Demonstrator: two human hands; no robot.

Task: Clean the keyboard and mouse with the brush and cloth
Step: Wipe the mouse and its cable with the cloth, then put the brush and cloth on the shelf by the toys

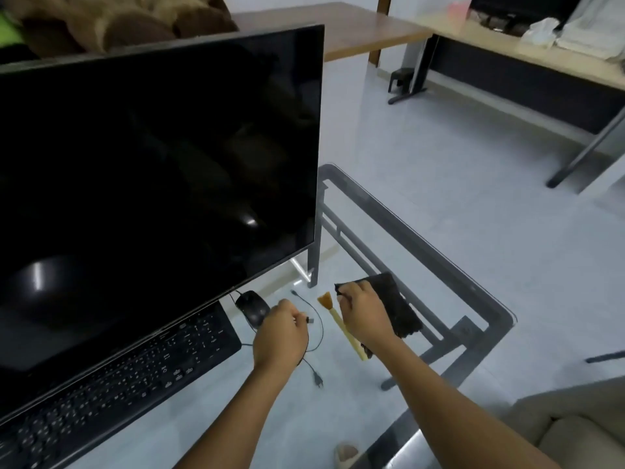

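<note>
Glass table (487, 299), metal-framed, bearing all items below; keyboard (111, 377), black, lying along the foot of a dark monitor (152, 164); key legends too blurred to read, no brand legible on any item; mouse (253, 309), black, just right of the keyboard, its cable (318, 333) looped on the glass; left hand (280, 333), fingers curled, pinching the cable's plug end beside the mouse; brush (338, 319), pale handle, tan bristles, lying flat between the two hands; cloth (395, 306), dark, right of the brush; right hand (365, 316) gripping the cloth's near edge.
</note>
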